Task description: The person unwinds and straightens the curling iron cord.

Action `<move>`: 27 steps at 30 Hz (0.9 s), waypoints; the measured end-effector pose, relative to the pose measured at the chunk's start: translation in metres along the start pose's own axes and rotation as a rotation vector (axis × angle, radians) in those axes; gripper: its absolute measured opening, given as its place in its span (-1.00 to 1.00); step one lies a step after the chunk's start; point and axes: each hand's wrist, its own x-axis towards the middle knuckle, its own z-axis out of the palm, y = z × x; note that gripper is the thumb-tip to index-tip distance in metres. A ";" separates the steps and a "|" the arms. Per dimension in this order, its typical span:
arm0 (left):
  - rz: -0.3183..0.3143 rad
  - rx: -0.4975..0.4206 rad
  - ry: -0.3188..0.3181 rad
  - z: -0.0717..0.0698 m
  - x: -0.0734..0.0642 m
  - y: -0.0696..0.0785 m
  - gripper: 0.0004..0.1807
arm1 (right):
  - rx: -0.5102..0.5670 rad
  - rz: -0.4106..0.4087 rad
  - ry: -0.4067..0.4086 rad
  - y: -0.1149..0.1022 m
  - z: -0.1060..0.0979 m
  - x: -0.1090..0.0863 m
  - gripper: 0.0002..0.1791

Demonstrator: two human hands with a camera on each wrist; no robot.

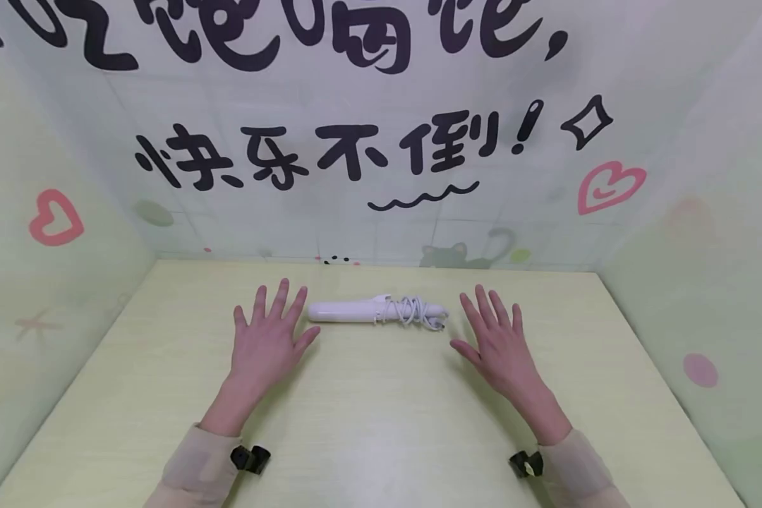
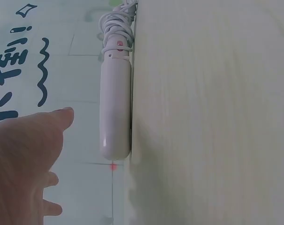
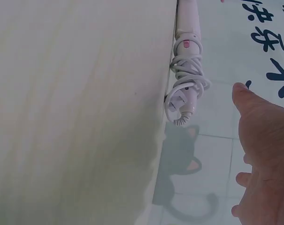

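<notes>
A white hair styling iron [image 1: 346, 311] lies sideways near the back of the table, its smooth thick end to the left. Its pale power cord [image 1: 411, 310] is wound in loops round the right-hand part; in the right wrist view a plug [image 3: 178, 99] shows among the coils, and a small red switch [image 3: 186, 44] sits above them. My left hand [image 1: 267, 346] is spread, fingers straight, just left of the thick end and apart from it. Beyond the corded end, my right hand [image 1: 498, 346] is likewise spread and touches nothing of the iron. Both palms face down.
The pale wooden table [image 1: 381, 409] ends at a printed back wall [image 1: 330, 226] with black lettering, close behind the iron. Side walls [image 1: 686, 282] rise along the left and right edges. A small black device [image 1: 250, 459] is strapped at each wrist.
</notes>
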 end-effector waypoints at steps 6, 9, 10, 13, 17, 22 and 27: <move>0.027 -0.074 -0.034 0.003 0.005 -0.003 -0.20 | 0.090 -0.077 -0.089 0.002 0.005 0.007 -0.04; 0.043 -0.096 -0.039 0.005 0.006 -0.004 -0.21 | 0.115 -0.114 -0.108 0.003 0.007 0.011 -0.04; 0.046 -0.094 -0.040 0.006 0.007 -0.004 -0.21 | 0.114 -0.122 -0.113 0.003 0.008 0.013 -0.04; 0.050 -0.093 -0.046 0.009 0.009 -0.006 -0.21 | 0.106 -0.125 -0.137 0.004 0.011 0.017 -0.04; 0.060 -0.097 -0.045 0.013 0.013 -0.008 -0.22 | 0.090 -0.106 -0.180 0.007 0.014 0.023 -0.03; 0.062 -0.125 -0.076 0.016 0.020 -0.010 -0.22 | 0.109 -0.086 -0.208 0.009 0.015 0.029 -0.08; 0.058 -0.166 -0.123 0.022 0.023 -0.009 -0.21 | 0.132 -0.072 -0.208 0.011 0.018 0.033 -0.13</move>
